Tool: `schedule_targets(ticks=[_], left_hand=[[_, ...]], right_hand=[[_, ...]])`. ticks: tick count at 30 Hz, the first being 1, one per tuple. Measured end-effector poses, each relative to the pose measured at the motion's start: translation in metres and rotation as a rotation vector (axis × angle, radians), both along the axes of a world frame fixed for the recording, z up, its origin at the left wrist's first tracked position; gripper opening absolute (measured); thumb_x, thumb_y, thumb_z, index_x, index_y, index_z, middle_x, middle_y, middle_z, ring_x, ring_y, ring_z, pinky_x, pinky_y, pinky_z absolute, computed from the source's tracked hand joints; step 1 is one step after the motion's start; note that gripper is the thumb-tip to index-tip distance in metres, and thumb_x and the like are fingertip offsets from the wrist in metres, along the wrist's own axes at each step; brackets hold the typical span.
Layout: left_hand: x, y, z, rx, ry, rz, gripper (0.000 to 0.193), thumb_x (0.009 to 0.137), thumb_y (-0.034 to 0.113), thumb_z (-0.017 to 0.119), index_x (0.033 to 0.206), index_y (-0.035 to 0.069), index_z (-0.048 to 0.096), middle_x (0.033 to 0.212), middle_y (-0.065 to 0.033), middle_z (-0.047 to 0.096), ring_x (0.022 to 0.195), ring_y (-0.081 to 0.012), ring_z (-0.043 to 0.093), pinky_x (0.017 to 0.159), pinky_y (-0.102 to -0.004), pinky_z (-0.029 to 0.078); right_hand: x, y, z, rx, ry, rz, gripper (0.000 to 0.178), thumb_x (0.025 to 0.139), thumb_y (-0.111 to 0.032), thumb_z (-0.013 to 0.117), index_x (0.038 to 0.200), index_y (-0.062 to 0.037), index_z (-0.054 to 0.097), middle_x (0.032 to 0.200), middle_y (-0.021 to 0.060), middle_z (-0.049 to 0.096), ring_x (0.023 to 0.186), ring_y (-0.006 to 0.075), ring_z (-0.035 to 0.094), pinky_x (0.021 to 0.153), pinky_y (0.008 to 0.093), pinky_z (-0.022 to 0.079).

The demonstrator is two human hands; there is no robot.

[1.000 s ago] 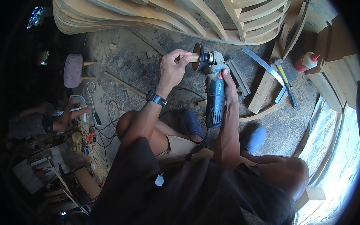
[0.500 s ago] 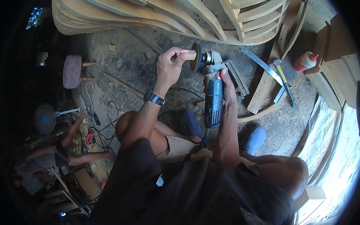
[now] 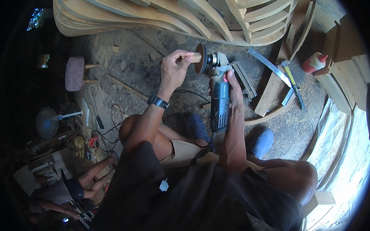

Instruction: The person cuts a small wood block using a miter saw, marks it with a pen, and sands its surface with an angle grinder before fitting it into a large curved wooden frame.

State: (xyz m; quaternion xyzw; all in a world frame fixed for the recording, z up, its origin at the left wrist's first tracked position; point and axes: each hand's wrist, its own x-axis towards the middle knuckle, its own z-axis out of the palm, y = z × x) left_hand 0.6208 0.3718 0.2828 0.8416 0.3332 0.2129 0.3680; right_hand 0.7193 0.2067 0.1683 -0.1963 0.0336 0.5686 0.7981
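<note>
Pinched between the fingertips of my left hand (image 3: pixel 174 71) is a small wooden block (image 3: pixel 197 57). Its right end meets the face of the round sanding disc (image 3: pixel 201 59), which stands on edge. That disc is fitted to an angle grinder (image 3: pixel 219 96), held upright by its body in my right hand (image 3: pixel 234 89). The fingers of that hand wrap behind the tool and are partly hidden. From the grinder's lower end a cord runs down toward my lap.
A curved, ribbed wooden frame (image 3: pixel 169 24) spans the far side. To the right lie a metal square (image 3: pixel 269 65), a hammer (image 3: pixel 292 81), a plank (image 3: pixel 270 94) and a glue bottle (image 3: pixel 314 63). At left are a stool (image 3: pixel 74 73), a fan (image 3: pixel 47 122), cables and another person (image 3: pixel 61 191).
My hands, the block and the grinder stay almost where they were. At lower left, the other person has shifted position, uncovering more of the floor and the things there.
</note>
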Motion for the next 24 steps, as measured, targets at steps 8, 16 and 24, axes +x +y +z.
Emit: schedule_targets(ticks=[8, 16, 24], left_hand=[[0.0009, -0.005, 0.0063, 0.025, 0.071, -0.034, 0.019, 0.092, 0.017, 0.072, 0.103, 0.002, 0.074, 0.096, -0.0063, 0.074, 0.08, -0.0107, 0.064, 0.074, -0.0269, 0.051], [0.0003, -0.005, 0.0099, 0.006, 0.066, -0.041, 0.019, 0.092, 0.017, 0.072, 0.103, 0.002, 0.074, 0.096, -0.0074, 0.074, 0.08, -0.0115, 0.065, 0.074, -0.0267, 0.051], [-0.0022, -0.0007, 0.0046, -0.025, 0.033, -0.022, 0.02, 0.095, 0.017, 0.069, 0.105, 0.0, 0.072, 0.096, -0.0046, 0.072, 0.081, -0.0098, 0.063, 0.074, -0.0254, 0.05]], right_hand=[[0.001, -0.0032, -0.0007, -0.043, -0.003, 0.005, 0.053, 0.093, -0.049, 0.064, 0.111, 0.0014, 0.06, 0.08, 0.0155, 0.069, 0.062, 0.0272, 0.07, 0.057, 0.0365, 0.061], [0.0008, -0.0013, -0.0026, -0.032, -0.012, 0.022, 0.054, 0.093, -0.049, 0.065, 0.113, 0.0012, 0.058, 0.081, 0.0152, 0.068, 0.063, 0.0266, 0.07, 0.057, 0.0365, 0.061], [-0.0004, 0.0012, -0.0022, -0.054, -0.115, 0.009, 0.061, 0.099, -0.055, 0.051, 0.117, 0.0034, 0.057, 0.086, 0.0194, 0.068, 0.067, 0.0284, 0.07, 0.061, 0.0359, 0.06]])
